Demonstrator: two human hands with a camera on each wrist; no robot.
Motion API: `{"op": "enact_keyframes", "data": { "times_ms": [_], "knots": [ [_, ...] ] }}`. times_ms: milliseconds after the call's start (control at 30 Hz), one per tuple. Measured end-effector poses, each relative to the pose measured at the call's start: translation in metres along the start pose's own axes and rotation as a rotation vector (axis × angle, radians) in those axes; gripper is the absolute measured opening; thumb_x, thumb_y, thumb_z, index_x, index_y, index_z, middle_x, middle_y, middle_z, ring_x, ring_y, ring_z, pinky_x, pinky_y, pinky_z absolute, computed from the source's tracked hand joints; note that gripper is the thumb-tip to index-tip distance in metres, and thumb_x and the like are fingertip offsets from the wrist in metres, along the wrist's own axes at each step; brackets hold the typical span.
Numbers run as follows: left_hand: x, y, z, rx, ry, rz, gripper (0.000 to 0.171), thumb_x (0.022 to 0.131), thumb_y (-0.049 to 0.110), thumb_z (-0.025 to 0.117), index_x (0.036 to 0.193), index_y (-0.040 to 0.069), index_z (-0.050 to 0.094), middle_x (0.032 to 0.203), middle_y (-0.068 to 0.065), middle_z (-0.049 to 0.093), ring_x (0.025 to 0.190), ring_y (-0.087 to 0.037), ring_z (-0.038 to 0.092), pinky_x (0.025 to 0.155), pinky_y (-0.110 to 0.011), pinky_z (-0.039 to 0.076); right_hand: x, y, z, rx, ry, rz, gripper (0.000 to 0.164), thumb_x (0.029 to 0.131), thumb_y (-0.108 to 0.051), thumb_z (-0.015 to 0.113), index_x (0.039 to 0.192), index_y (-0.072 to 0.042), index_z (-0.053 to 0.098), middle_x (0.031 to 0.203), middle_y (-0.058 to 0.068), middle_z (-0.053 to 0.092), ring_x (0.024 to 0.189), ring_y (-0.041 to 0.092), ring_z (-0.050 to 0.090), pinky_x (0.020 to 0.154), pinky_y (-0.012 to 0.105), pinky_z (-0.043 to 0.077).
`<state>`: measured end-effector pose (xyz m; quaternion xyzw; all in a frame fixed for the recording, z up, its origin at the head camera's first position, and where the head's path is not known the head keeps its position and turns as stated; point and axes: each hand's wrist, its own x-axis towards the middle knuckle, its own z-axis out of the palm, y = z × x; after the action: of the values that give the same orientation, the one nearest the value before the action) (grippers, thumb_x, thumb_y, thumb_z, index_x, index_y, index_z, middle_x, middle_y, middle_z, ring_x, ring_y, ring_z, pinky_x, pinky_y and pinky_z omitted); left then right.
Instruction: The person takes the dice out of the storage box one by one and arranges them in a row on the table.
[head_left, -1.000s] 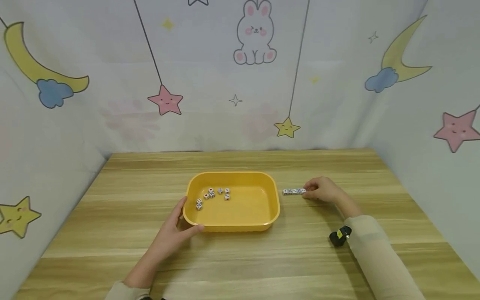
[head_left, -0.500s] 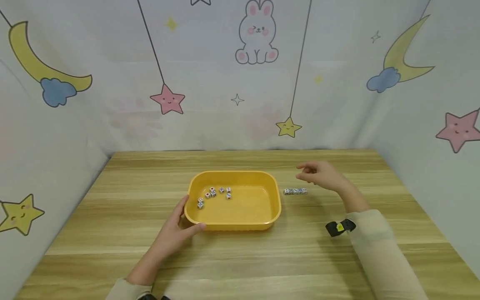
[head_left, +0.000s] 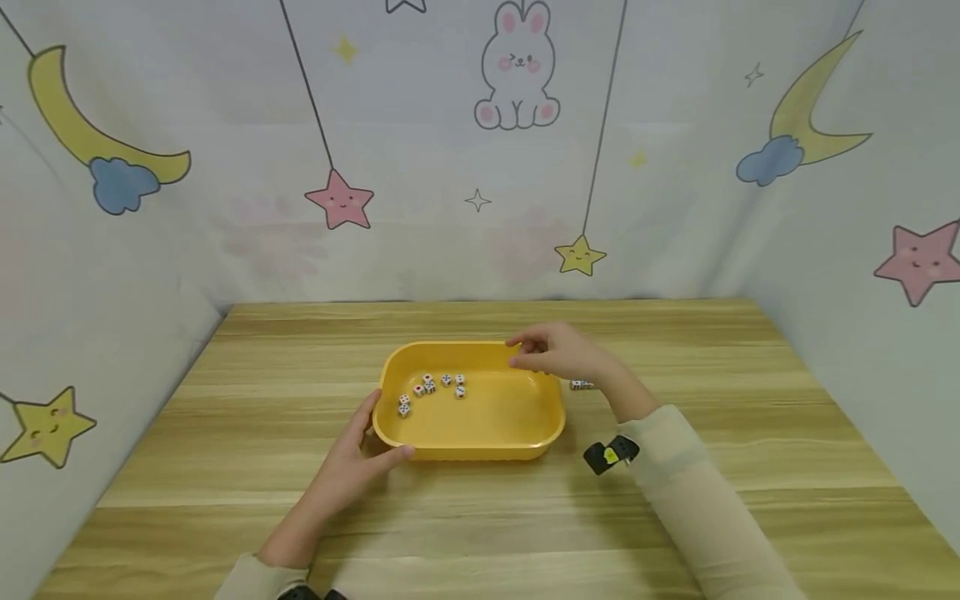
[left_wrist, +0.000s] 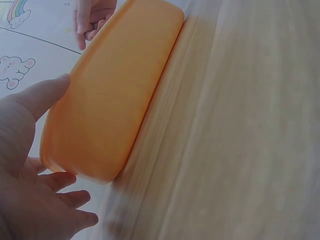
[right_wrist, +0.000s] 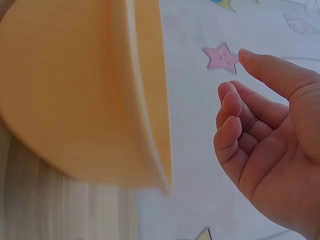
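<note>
A yellow plastic tray [head_left: 480,454] stands on the table with several small white dice [head_left: 429,387] lying loose in its left half. My left hand [head_left: 341,475] holds the tray's near left corner, the thumb on the front rim and the fingers along the left end. In the left wrist view, the thumb touches the rim and the lower fingers spread past the end. Above the tray's far right part hovers my right hand [head_left: 562,354], fingers loosely curled, nothing between thumb and fingertips in the right wrist view. Behind its wrist, a row of dice [head_left: 581,385] is partly hidden.
The wood-grain table [head_left: 480,533] reaches back to a pale cloth backdrop [head_left: 420,150] printed with stars, moons and a rabbit. Similar cloth hangs on both sides. A black strap [head_left: 611,454] sits at the right wrist.
My right hand has let go of the dice row's right end, risen, and swung left over the tray. The left hand stays at the tray's corner; the dice inside lie as before.
</note>
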<state>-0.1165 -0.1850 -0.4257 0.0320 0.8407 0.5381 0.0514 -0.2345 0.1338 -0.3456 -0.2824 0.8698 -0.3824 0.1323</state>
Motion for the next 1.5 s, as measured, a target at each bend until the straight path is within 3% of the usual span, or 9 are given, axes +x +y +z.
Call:
{"op": "enact_keyframes", "data": {
  "times_ms": [233, 567, 1067, 1500],
  "knots": [
    [0.001, 0.000, 0.000, -0.007, 0.002, -0.002, 0.101, 0.081, 0.033, 0.078, 0.155, 0.012, 0.013, 0.156, -0.014, 0.029, 0.144, -0.036, 0.022, 0.114, -0.060, 0.012, 0.022, -0.016, 0.024, -0.031, -0.080, -0.011, 0.042, 0.092, -0.025, 0.067, 0.124, 0.001, 0.062, 0.086, 0.002, 0.064, 0.066, 0.013, 0.049, 0.059, 0.025, 0.043],
    [0.001, -0.002, 0.000, -0.003, 0.001, 0.022, 0.101, 0.081, 0.033, 0.078, 0.155, 0.011, 0.013, 0.155, -0.014, 0.030, 0.143, -0.036, 0.024, 0.114, -0.060, 0.013, 0.046, -0.012, 0.048, -0.071, -0.158, -0.015, 0.036, 0.091, -0.019, 0.067, 0.120, 0.002, 0.064, 0.081, 0.001, 0.064, 0.064, 0.010, 0.049, 0.058, 0.023, 0.043],
    [0.001, -0.002, -0.001, -0.008, 0.008, 0.011, 0.100, 0.081, 0.031, 0.079, 0.155, 0.013, 0.014, 0.155, -0.013, 0.030, 0.143, -0.035, 0.025, 0.115, -0.059, 0.015, 0.062, -0.007, 0.070, -0.117, -0.189, 0.033, 0.029, 0.089, -0.018, 0.069, 0.113, -0.003, 0.069, 0.085, -0.001, 0.066, 0.067, 0.008, 0.053, 0.060, 0.020, 0.044],
    [0.001, -0.002, -0.001, -0.009, 0.007, 0.021, 0.101, 0.081, 0.030, 0.079, 0.155, 0.011, 0.013, 0.157, -0.013, 0.028, 0.143, -0.036, 0.024, 0.115, -0.059, 0.014, 0.065, 0.002, 0.078, -0.106, -0.206, 0.111, 0.024, 0.089, -0.011, 0.068, 0.111, -0.004, 0.068, 0.075, 0.001, 0.060, 0.052, 0.011, 0.051, 0.047, 0.021, 0.043]
  ]
}}
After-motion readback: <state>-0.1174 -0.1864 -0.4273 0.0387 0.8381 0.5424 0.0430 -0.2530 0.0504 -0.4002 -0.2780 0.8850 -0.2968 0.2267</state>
